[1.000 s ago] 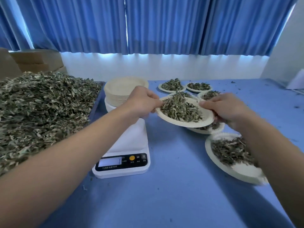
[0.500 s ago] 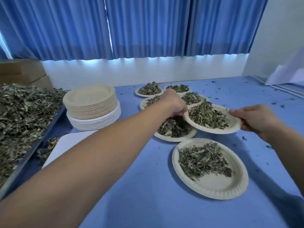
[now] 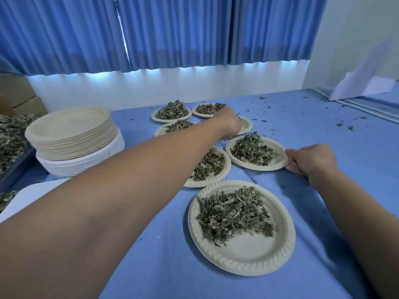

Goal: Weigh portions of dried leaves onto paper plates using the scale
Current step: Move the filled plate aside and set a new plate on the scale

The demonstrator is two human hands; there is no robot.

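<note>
One wide-angle camera worn on the head looks forward and down along the blue tabletop toward the curtains at its far edge. It sits close: both forearms fill the lower corners, and the nearest plate lies just below centre

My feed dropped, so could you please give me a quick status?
Right hand pinches rim of leaf plate. Left hand at its far edge, grip hidden. Neighbouring plate crowds it.
</note>
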